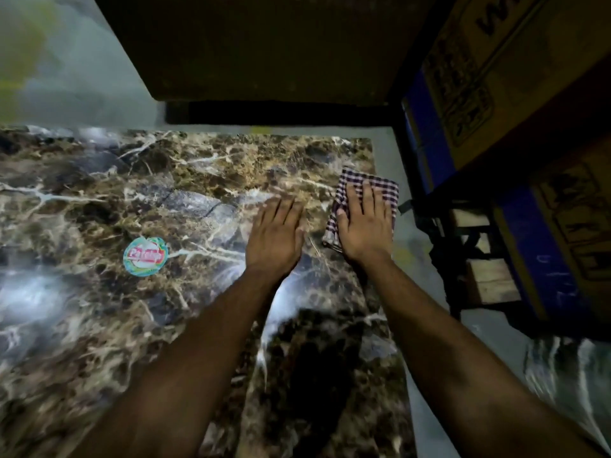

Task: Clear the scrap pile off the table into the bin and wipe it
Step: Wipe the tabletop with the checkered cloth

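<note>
Wiping step in hand, judged from the layout: no scrap pile shows on the marble-pattern bench (pixel 99 200), and the bin is not in view.

Right hand (pixel 363 223) lies flat on a folded checked cloth (pixel 370 186) near the far right corner of the bench, fingers straight, palm pressing down; the grip is released, nothing clenched. Left hand (pixel 274 233) rests flat on the bare bench just beside the cloth, fingers straight and together, holding nothing.

To do the step well: keep the palm spread over the cloth so pressure is even, keep the cloth folded so it does not bunch under the fingers, and sweep in overlapping passes from the far right corner across toward the left. The left hand is best kept as a brace, clear of the wiping path. The right edge is close, with cardboard boxes (pixel 515 77) and a dark frame (pixel 463 246) just past it, so a stroke that runs off the edge could snag there.

A round printed sticker or lid (pixel 145 256) lies on the bench well to the left of both hands; whether it is stuck down or loose cannot be told.

Cloth relative to grip: directly under the right palm and fingers, its far edge showing past the fingertips, its left edge beside the thumb.
</note>
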Motion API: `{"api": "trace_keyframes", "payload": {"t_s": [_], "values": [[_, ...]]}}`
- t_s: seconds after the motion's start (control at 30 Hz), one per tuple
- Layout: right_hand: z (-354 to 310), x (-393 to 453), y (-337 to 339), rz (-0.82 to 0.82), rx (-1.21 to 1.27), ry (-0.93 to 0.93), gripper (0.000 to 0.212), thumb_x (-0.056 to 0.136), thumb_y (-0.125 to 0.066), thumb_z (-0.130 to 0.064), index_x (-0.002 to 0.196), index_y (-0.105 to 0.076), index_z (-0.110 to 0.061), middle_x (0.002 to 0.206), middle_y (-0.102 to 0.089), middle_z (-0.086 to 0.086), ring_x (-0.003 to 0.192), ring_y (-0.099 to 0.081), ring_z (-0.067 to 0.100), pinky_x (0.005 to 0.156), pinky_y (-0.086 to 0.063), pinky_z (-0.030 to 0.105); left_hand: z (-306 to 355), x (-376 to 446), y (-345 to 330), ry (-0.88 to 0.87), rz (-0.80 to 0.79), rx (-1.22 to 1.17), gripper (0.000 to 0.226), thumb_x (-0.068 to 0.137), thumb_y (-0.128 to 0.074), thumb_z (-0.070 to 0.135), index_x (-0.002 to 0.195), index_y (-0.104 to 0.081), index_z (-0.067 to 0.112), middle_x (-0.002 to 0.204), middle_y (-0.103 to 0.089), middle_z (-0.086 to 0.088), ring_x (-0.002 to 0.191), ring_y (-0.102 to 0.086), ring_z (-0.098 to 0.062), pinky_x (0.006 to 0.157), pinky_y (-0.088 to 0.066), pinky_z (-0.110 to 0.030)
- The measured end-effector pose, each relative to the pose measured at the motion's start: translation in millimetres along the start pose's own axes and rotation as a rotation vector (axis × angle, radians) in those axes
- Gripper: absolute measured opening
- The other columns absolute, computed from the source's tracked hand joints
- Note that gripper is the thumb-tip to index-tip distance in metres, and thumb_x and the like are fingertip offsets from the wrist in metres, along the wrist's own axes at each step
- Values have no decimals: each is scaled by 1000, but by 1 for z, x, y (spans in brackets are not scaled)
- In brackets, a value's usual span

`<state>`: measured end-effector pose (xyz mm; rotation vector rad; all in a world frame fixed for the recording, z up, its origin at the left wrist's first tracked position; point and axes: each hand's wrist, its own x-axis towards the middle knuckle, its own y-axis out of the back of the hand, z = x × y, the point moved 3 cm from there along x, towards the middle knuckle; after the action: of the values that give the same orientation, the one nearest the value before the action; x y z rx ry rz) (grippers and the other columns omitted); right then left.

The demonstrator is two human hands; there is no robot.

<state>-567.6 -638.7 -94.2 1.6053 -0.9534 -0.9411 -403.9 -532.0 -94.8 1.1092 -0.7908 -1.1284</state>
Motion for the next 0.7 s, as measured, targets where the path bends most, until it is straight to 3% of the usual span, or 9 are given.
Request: {"api": "trace_keyframes", "payload": {"t_s": [0.17,0.47,0.7], "values": [[16,-84,-10,-1,-6,-29,65,102,-20,-52,162,-19,-27,169,-17,9,155,-15,33,126,-14,50,15,-63,-5,-55,-59,9,54,107,-32,38,158,-28,20,165,-26,-3,152,-20,-26,123,-22,-46],[31,-251,-33,-9,-35,-113,64,104,-17,-53,163,-12,-29,170,-13,8,157,-10,30,126,-12,49,-5,-207,-9,-136,-124,-43,55,108,-34,37,160,-25,20,168,-21,-2,155,-13,-22,125,-16,-44],[-17,-365,-48,-60,-41,-133,67,101,-14,-53,163,-16,-27,169,-17,11,156,-15,34,125,-16,53,-57,-324,5,-133,-141,-70,55,105,-32,39,156,-37,19,162,-36,-4,151,-27,-26,122,-21,-42]]}}
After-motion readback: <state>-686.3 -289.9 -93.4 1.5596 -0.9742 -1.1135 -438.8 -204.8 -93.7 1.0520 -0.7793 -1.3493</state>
